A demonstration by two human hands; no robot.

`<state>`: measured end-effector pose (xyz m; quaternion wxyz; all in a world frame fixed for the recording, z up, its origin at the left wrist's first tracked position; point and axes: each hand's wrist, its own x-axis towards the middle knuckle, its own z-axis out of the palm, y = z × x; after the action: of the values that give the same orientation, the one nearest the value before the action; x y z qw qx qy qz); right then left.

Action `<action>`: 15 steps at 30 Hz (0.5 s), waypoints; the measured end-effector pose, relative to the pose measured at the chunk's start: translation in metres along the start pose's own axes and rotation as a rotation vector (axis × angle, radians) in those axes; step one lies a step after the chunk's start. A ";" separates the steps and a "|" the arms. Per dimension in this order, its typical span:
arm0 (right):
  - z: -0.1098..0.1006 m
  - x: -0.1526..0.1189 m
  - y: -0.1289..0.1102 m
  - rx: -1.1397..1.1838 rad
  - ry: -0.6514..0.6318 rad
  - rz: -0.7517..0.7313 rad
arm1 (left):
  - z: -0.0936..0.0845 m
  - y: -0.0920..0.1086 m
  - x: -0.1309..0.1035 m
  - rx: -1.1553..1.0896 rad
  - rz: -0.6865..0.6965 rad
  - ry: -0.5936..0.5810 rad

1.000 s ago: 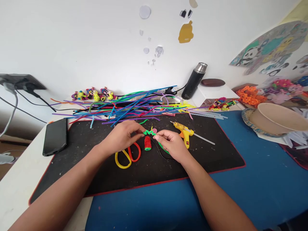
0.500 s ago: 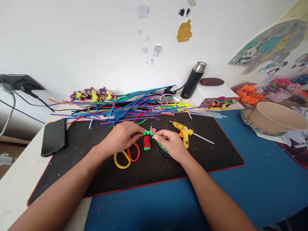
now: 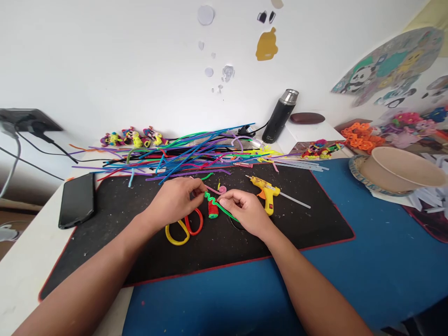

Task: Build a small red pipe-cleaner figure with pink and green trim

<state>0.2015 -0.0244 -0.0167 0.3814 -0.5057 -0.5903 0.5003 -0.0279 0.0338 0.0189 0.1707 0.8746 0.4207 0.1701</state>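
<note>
Between my hands runs a green pipe cleaner (image 3: 211, 199), wavy at its left part and straight toward the right. My left hand (image 3: 182, 196) pinches its upper left end. The fingertips of my right hand (image 3: 241, 207) are closed on it further along. Just below lies a red coil with a green end (image 3: 213, 209) on the black mat (image 3: 224, 249). A pink spiral (image 3: 222, 189) rests behind the green piece. Scissors with yellow and red handles (image 3: 177, 233) lie partly under my left hand. Right of my right hand is a yellow glue gun (image 3: 268, 192).
Many coloured pipe cleaners (image 3: 189, 151) lie along the wall. A phone (image 3: 77, 200) is at the left, a black flask (image 3: 280, 116) stands behind, and a beige bowl (image 3: 408, 172) is at the right. Small figures (image 3: 135, 137) sit at the back left.
The green wavy piece now slants down to the right, with its straight part showing. My right hand's fingertips have moved slightly down and away from my left hand's, uncovering more of the pink spiral.
</note>
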 end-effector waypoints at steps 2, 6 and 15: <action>0.002 -0.001 0.001 -0.079 -0.003 -0.008 | 0.003 0.006 -0.001 0.065 -0.011 -0.016; 0.006 -0.003 0.000 -0.139 -0.033 -0.012 | 0.008 0.015 -0.002 0.143 0.001 -0.046; 0.010 -0.003 -0.003 -0.078 -0.043 -0.056 | 0.003 0.022 -0.005 0.089 0.034 -0.015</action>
<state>0.1918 -0.0297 -0.0155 0.3627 -0.4924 -0.6314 0.4769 -0.0151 0.0161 0.0256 0.1318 0.8897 0.4116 0.1472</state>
